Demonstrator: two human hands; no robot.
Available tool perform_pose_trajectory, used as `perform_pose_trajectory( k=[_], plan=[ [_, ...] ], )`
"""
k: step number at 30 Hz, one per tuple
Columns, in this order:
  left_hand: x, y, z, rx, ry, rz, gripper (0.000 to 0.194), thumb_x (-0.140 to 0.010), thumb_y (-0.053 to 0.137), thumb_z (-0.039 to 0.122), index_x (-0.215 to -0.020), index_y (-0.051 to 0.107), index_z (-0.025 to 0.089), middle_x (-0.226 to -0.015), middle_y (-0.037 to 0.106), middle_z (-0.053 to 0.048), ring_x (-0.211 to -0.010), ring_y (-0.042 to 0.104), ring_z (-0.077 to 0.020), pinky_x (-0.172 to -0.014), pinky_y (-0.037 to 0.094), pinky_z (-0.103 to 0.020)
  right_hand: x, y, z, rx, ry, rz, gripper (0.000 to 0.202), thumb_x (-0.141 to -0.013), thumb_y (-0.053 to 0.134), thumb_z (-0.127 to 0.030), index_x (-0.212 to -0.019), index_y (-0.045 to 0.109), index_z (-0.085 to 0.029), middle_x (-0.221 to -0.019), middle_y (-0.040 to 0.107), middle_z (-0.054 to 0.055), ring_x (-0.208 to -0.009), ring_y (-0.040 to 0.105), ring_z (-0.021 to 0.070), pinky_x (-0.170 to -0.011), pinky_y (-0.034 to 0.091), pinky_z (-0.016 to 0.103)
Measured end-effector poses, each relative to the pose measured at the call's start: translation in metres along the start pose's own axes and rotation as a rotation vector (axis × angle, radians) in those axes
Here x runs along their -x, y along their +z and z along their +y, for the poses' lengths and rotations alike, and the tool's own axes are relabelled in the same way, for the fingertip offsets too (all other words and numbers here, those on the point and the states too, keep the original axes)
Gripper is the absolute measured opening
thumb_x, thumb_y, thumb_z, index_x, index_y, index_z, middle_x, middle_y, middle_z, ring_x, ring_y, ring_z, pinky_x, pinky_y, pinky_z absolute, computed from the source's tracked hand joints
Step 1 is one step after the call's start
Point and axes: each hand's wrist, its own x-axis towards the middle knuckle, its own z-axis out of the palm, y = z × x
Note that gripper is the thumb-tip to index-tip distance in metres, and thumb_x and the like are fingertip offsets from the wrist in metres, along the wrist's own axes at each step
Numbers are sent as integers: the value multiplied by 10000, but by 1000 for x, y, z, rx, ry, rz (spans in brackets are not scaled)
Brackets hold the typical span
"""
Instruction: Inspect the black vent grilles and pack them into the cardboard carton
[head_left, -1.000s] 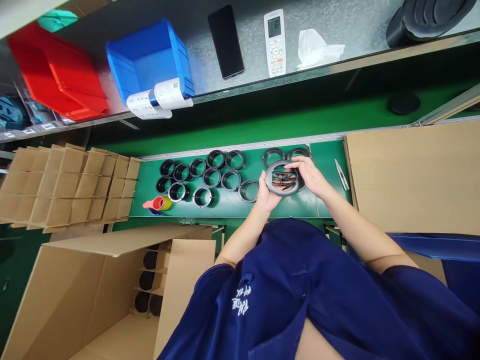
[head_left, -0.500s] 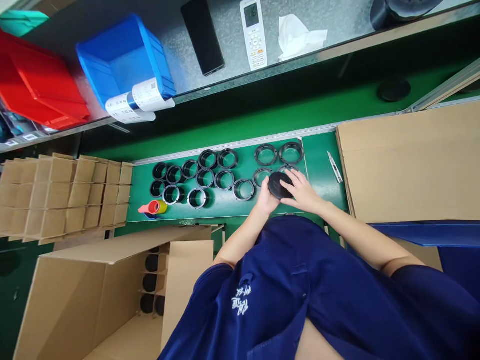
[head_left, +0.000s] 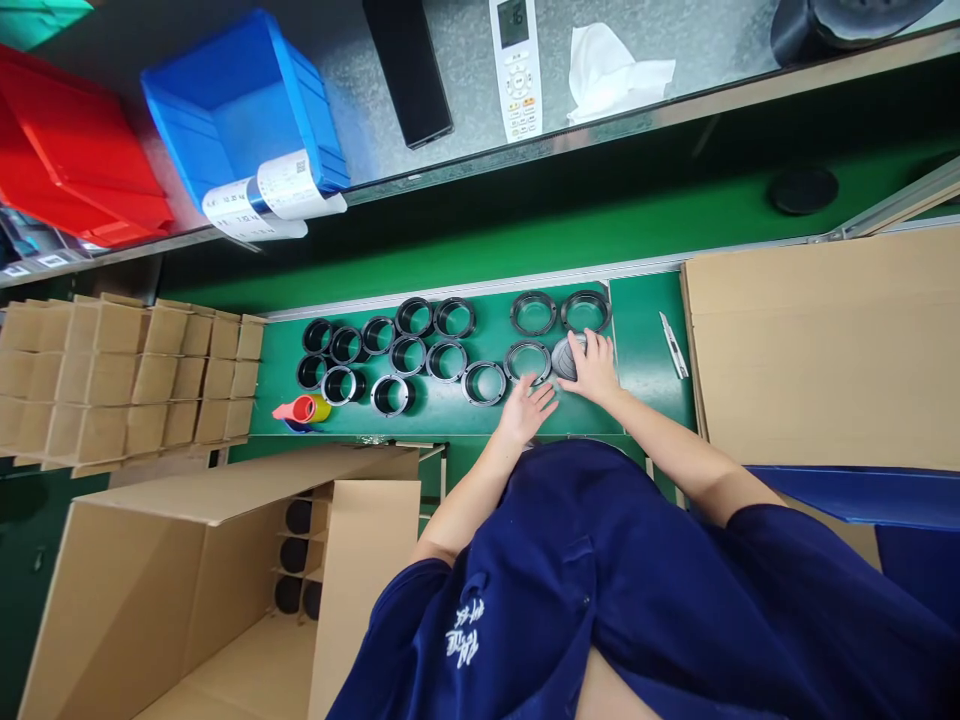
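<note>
My right hand (head_left: 594, 372) has its fingers around a round dark lid (head_left: 566, 360), which looks grey from above and sits where one of the black rings stood. My left hand (head_left: 526, 408) is open, palm partly up with fingers spread, just below a black flanged ring (head_left: 527, 361). Two wider black rings (head_left: 533, 313) stand behind my right hand. To the left, several short black flanged tubes (head_left: 407, 355) are spread over the green bench (head_left: 450, 415). Whether the lid is seated in the ring beneath is hidden by my fingers.
A utility knife (head_left: 673, 345) lies right of the rings, beside flat cardboard (head_left: 817, 350). Red and yellow tape rolls (head_left: 306, 408) lie at the bench's left end. Cardboard dividers (head_left: 127, 380) and an open carton (head_left: 142, 590) stand left. A shelf (head_left: 465, 60) overhangs the back.
My right hand has carried the round lid away from my left hand, up and slightly right onto the ring position. My left hand has let go of it and opened.
</note>
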Motion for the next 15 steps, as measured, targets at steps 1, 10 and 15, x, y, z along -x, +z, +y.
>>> perform_pose_trajectory(
  k=[1, 10, 15],
  plan=[
    [2, -5, 1, 6, -3, 7, 452, -1031, 463, 499, -1395, 516, 237, -1419, 608, -174, -1322, 604, -253, -1151, 445, -448, 4, 4, 3, 38, -8, -19, 1020, -823, 709, -569, -1619, 301, -78, -1652, 190, 295, -1462, 248, 521, -1182, 156, 714],
    [9, -36, 12, -18, -80, 224, 328, -1017, 516, 345, -1225, 643, 125, -1383, 648, -193, -1228, 671, -255, -1079, 533, -385, 14, -11, -15, 18, -122, 22, 769, -1031, 416, -507, -1661, 242, -101, -1723, 126, 174, -1596, 86, 356, -1277, 51, 604],
    [-2, -17, 39, -67, -74, 286, 297, -1025, 478, 267, -1227, 652, 137, -1291, 695, -175, -1093, 727, -200, -976, 593, -330, -3, 7, -16, -6, -133, -144, 713, -1013, 485, -456, -1607, 371, -79, -1687, 251, 195, -1577, 202, 332, -1282, 127, 565]
  ],
)
